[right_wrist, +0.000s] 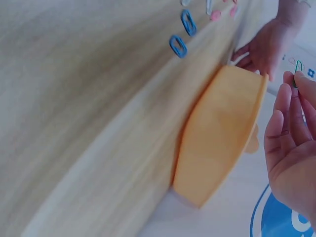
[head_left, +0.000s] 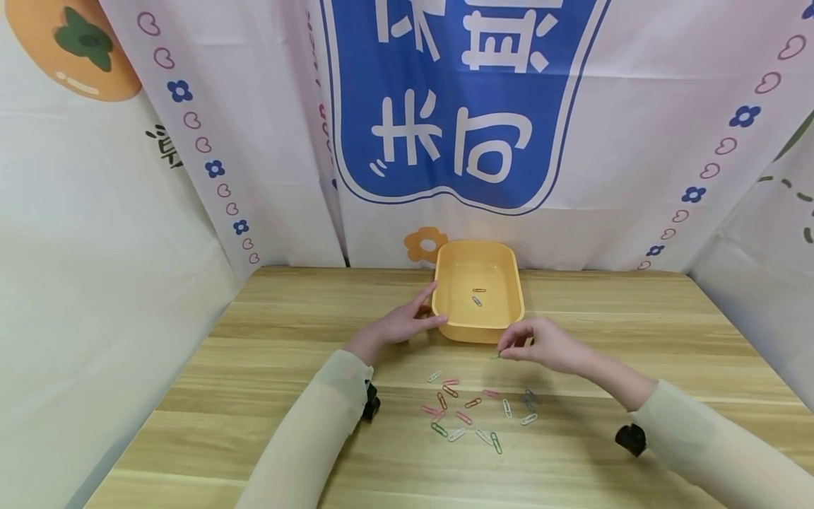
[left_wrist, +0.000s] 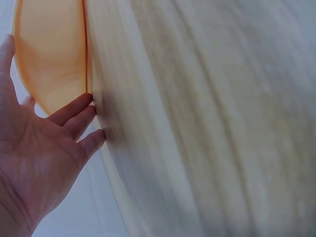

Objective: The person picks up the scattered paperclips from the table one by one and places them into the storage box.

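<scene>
A yellow-orange plastic bin [head_left: 480,334] stands at the back of the wooden table, with an orange paper clip [head_left: 479,290] and a blue paper clip [head_left: 477,301] on its floor. My left hand [head_left: 407,323] rests against the bin's left side, fingers extended and spread; the left wrist view shows that hand [left_wrist: 42,148] touching the bin's wall. Just in front of the bin's near right corner, my right hand [head_left: 540,345] pinches a green paper clip [right_wrist: 297,69] between thumb and fingertips. Several loose paper clips [head_left: 464,418] lie scattered nearer on the table.
The scattered clips are white, pink, red, green and blue; blue clips [head_left: 529,400] lie at the group's right side. A printed white cloth [head_left: 280,141] hangs behind the wooden table [head_left: 254,396], and cloth covers both sides too.
</scene>
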A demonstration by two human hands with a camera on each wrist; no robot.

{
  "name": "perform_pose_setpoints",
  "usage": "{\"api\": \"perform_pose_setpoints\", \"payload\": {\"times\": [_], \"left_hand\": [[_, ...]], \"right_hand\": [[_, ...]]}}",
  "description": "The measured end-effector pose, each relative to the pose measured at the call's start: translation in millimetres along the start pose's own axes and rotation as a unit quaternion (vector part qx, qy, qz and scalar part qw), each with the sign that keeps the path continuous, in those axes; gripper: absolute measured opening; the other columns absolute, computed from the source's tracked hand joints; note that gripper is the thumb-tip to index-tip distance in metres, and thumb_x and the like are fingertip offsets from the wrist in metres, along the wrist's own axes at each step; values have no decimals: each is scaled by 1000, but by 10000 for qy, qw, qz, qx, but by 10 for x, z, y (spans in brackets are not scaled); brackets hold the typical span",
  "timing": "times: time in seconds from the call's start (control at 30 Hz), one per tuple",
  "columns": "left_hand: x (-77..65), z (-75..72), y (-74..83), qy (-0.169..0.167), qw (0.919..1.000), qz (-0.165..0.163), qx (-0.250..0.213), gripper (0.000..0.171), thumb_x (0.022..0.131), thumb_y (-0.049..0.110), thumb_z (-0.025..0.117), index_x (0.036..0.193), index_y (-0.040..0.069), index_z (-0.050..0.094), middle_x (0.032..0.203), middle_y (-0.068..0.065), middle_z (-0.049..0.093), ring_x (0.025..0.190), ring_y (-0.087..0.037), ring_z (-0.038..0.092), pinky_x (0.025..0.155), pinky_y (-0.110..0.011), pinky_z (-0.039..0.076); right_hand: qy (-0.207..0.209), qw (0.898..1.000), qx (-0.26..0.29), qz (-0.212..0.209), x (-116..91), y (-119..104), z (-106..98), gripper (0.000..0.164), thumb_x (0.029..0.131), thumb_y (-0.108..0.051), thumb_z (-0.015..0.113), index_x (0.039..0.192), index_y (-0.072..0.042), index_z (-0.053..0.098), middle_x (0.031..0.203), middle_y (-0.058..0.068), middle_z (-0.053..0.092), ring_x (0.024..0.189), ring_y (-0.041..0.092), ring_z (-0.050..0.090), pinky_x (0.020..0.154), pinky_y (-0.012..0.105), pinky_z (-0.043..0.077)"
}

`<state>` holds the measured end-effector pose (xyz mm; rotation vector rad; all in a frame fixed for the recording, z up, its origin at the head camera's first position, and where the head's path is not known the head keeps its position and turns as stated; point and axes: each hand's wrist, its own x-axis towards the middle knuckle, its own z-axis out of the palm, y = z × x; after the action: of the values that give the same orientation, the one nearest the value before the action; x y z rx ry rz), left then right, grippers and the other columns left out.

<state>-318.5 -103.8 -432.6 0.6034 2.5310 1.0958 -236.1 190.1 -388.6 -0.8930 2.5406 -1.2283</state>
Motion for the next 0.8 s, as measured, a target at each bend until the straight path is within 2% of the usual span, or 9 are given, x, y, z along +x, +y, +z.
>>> {"api": "perform_pose_setpoints", "payload": {"times": [0.33,0.63,0.8], "left_hand": [[-13,-2,18,-8,10000,-30,-26,87,92,59,56,155,41,0,144,-14,47,132,-33,41,108,-53,28],[-20,-4,29,-9,10000,-42,-14,87,91,60,55,155,41,0,145,-15,46,133,-34,40,109,-54,27],[-26,1,33,-8,10000,-57,-6,88,91,61,55,156,40,-1,146,-14,45,133,-34,40,108,-54,27]], "right_hand": [[393,9986,-361,-39,59,-12,-185,2,86,-5,73,88,-3,72,83,-1,68,68,12,54,56,24,44],[882,9942,-601,-161,220,-8,-426,3,85,-3,74,87,-4,74,79,1,69,68,13,56,57,23,45],[977,9914,-847,-179,340,-41,-554,3,84,-4,75,87,-3,74,80,1,70,70,17,57,58,24,46]]}}
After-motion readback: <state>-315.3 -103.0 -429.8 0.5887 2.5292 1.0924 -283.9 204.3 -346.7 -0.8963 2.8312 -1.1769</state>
